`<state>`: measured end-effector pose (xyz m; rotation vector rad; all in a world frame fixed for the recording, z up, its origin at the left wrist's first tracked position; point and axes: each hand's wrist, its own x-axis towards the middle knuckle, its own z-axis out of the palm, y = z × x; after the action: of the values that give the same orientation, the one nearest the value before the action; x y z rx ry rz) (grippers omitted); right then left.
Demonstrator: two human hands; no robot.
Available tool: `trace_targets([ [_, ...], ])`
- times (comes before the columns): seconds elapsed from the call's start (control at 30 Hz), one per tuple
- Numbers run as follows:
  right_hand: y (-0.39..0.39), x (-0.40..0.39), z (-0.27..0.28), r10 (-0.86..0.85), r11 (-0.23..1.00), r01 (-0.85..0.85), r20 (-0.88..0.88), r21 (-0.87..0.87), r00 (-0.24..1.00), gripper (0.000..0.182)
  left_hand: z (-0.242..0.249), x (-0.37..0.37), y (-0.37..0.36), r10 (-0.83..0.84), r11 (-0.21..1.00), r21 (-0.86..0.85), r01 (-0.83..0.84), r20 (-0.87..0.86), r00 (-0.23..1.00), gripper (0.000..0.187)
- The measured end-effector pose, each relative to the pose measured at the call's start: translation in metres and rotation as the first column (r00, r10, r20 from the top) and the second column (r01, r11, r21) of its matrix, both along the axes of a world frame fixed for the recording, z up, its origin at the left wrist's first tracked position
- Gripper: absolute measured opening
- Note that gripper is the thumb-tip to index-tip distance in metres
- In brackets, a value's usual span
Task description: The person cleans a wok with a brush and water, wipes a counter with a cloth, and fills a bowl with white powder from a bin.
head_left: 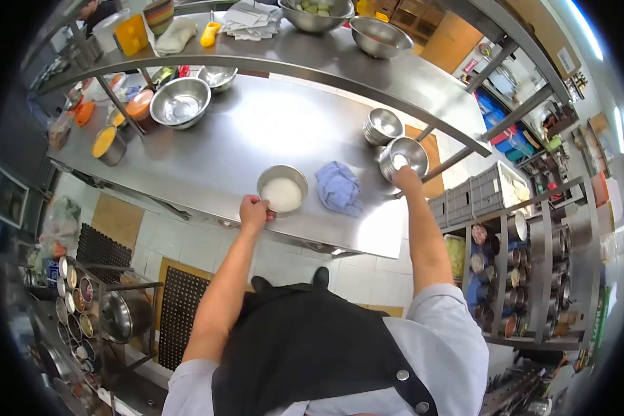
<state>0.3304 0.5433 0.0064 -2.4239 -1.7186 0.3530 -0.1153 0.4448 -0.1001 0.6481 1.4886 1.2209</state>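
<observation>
A round metal pot (pixel 263 179) with white contents, fine-grained or liquid in look, stands near the front edge of the steel table. My left hand (pixel 254 210) is closed at its near left rim, thumb and fingers pinched together. Over to the right, my right hand (pixel 406 178) reaches to the near rim of a metal bowl (pixel 416 154), the top one of a stack, with its fingers closed there. A small bright white spot shows inside that bowl by the fingertips. Between my hands lies a crumpled blue cloth (pixel 339 188).
Behind the right hand stands another stack of metal bowls (pixel 384 125). A large metal bowl (pixel 180 102) and a container of yellow contents (pixel 107 145) are at the left. A steel shelf (pixel 312 61) spans above the table. A grey crate (pixel 468 197) stands at the right.
</observation>
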Motion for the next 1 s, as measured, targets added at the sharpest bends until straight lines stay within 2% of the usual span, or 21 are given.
trace_targets([
  [0.03,0.002,0.009,-0.003,0.013,0.992,-0.002,0.09,-0.127,0.996,0.049,0.0,0.003,-0.002,-0.005,1.0,-0.03,0.005,-0.022,1.0,0.016],
  [0.07,0.008,0.018,-0.015,0.008,0.997,0.0,0.095,-0.079,0.995,0.039,0.0,0.004,0.0,0.014,0.999,-0.044,-0.015,-0.038,0.999,0.015],
  [0.17,0.003,0.021,-0.011,0.125,0.992,-0.125,0.165,-0.009,0.978,0.036,-0.001,0.001,0.0,0.011,0.999,-0.032,-0.014,-0.08,0.997,0.014],
  [0.2,-0.004,0.023,-0.006,0.17,0.981,-0.18,0.124,0.075,0.978,0.033,-0.002,-0.001,-0.003,0.022,0.999,-0.041,-0.026,-0.088,0.996,0.014],
  [0.3,0.009,0.042,-0.003,0.276,0.961,-0.276,0.024,0.024,0.961,0.034,0.006,-0.01,-0.01,0.086,0.996,-0.026,-0.088,-0.079,0.993,0.012],
  [0.33,0.016,0.051,-0.016,0.331,0.929,-0.33,0.023,0.164,0.943,0.035,0.012,-0.013,-0.014,0.088,0.995,-0.046,-0.092,-0.082,0.993,0.012],
  [0.37,0.024,0.061,-0.026,0.351,0.923,-0.349,0.014,0.164,0.936,0.035,0.016,-0.015,-0.018,0.092,0.993,-0.067,-0.098,-0.083,0.992,0.011],
  [0.43,0.026,0.056,-0.008,0.485,0.839,-0.526,0.246,0.137,0.839,0.035,0.019,-0.022,-0.023,0.103,0.99,-0.08,-0.114,-0.127,0.987,0.01],
  [0.47,0.019,0.044,-0.001,0.361,0.881,-0.43,0.308,0.197,0.88,0.02,0.02,-0.027,-0.023,0.092,0.99,-0.091,-0.108,-0.164,0.982,0.009],
  [0.5,0.008,0.03,0.016,0.389,0.868,-0.457,0.306,0.195,0.869,0.02,0.02,-0.032,-0.024,0.122,0.986,-0.094,-0.139,-0.166,0.978,0.009],
  [0.57,-0.009,0.0,0.044,0.373,0.812,-0.464,0.297,0.354,0.879,0.018,0.016,-0.041,-0.025,0.138,0.98,-0.116,-0.163,-0.201,0.97,0.011],
  [0.63,-0.01,-0.036,0.042,0.378,0.815,-0.457,0.269,0.356,0.886,0.016,0.011,-0.056,-0.025,0.168,0.974,-0.118,-0.193,-0.192,0.967,0.011],
  [0.7,-0.013,-0.074,0.028,0.603,0.602,-0.657,0.281,0.455,0.747,0.016,0.002,-0.065,-0.034,0.202,0.969,-0.108,-0.223,-0.179,0.963,0.01],
  [0.77,-0.012,-0.127,0.001,0.707,0.552,-0.752,0.276,0.361,0.651,0.02,-0.002,-0.085,-0.026,0.201,0.968,-0.094,-0.233,-0.266,0.943,0.011],
  [0.83,-0.005,-0.182,-0.056,0.739,0.561,-0.77,0.235,0.304,0.632,0.031,-0.024,-0.109,-0.018,0.16,0.972,-0.091,-0.216,-0.414,0.896,0.014],
  [0.87,-0.002,-0.203,-0.083,0.753,0.594,-0.761,0.153,0.263,0.64,0.033,-0.024,-0.118,-0.015,0.141,0.972,-0.099,-0.211,-0.468,0.873,0.014],
  [0.9,0.002,-0.225,-0.103,0.743,0.633,-0.758,0.152,0.159,0.652,0.035,-0.006,-0.124,-0.014,0.109,0.951,-0.231,-0.206,-0.375,0.921,0.013],
  [0.93,0.009,-0.239,-0.127,0.751,0.622,-0.763,0.143,0.175,0.644,0.035,-0.041,-0.14,-0.004,0.103,0.976,-0.117,-0.186,-0.507,0.856,0.013],
  [0.97,0.012,-0.255,-0.132,0.736,0.665,-0.744,0.112,0.066,0.668,0.03,-0.018,-0.144,-0.011,0.058,0.98,-0.125,-0.155,-0.564,0.824,0.017],
  [1.0,-0.007,-0.274,-0.106,0.718,0.559,-0.785,0.316,0.269,0.62,0.029,-0.023,-0.152,-0.009,0.051,0.989,-0.075,-0.131,-0.647,0.761,0.02],
])
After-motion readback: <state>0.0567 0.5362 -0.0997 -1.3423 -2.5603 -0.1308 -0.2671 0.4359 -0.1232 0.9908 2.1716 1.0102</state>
